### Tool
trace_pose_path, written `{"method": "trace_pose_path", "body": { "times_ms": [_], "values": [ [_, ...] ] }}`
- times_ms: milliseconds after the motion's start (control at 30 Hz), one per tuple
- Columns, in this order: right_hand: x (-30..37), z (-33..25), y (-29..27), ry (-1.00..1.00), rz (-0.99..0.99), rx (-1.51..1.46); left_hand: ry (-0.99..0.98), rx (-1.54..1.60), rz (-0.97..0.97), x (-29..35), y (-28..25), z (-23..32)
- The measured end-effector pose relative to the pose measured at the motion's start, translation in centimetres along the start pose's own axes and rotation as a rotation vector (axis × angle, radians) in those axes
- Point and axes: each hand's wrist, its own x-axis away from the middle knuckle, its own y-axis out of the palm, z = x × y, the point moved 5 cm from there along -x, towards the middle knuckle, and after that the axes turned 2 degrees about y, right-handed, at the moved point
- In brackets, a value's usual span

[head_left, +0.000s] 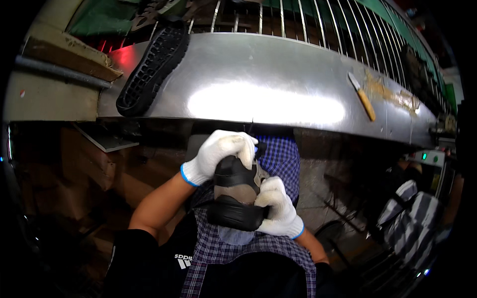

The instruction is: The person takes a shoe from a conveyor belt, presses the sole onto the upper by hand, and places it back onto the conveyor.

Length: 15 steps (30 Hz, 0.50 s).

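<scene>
A shoe (pixel 235 193) with a grey-brown upper and black parts at both ends is held over my lap, close to my body. My left hand (pixel 222 150), in a white glove with a blue cuff, curls round its far end. The fingers of my right hand (pixel 279 208), gloved the same way, grip the near right side by the black part. Both palms and some fingertips are hidden by the shoe. On the metal bench ahead, to the left, a loose black shoe sole (pixel 154 69) lies with its grid of hollows facing up.
Beyond my lap runs a shiny metal bench ledge (pixel 268 54), backed by a row of metal rods (pixel 303 20). A knife with a wooden handle (pixel 366 104) lies on its right part, beside dried brownish residue (pixel 392 94). At far right sits a person in striped clothing (pixel 412 213).
</scene>
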Motion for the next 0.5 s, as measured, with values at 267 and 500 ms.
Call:
{"method": "trace_pose_path", "body": {
  "times_ms": [267, 500],
  "values": [
    [1.6, 0.5, -0.5, -0.078, 0.085, -0.125, -0.018, 0.055, -0.033, -0.7, 1.4, -0.8],
    [1.7, 0.5, -1.3, -0.087, 0.105, -0.098, -0.035, 0.142, -0.032, -0.3, 1.3, -1.5]
  ]
}}
